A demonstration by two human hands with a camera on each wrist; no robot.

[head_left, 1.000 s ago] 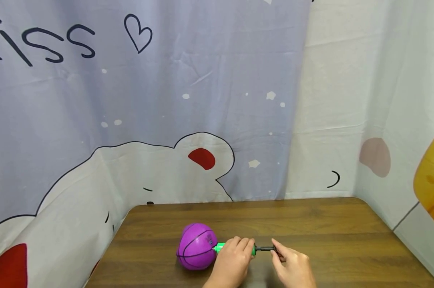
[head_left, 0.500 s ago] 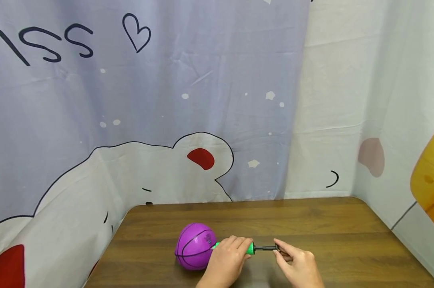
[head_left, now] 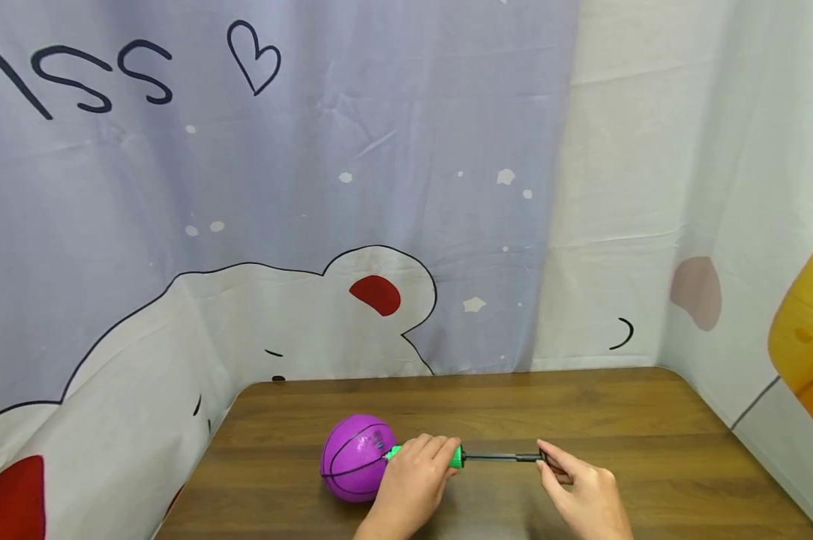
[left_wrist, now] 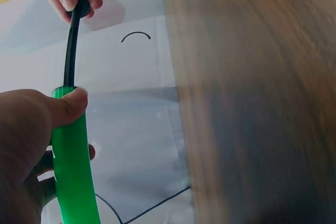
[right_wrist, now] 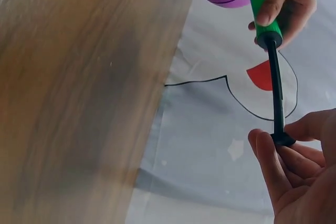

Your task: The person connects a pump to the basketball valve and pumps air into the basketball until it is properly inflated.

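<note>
A person's two hands hold a green pump against a purple ball on a wooden worktop.
The ball rests nearer the worktop's left edge than its right, a little in from the far edge. The pump lies sideways, roughly in line with that far edge, its tip meeting the ball's right side; whether it goes inside cannot be told. The left hand has its grip clamped round the barrel, thumb on top. The barrel contains one end of a dark rod, most of which seems to stand outside. The right hand has its grip pinched on the rod's black handle.
</note>
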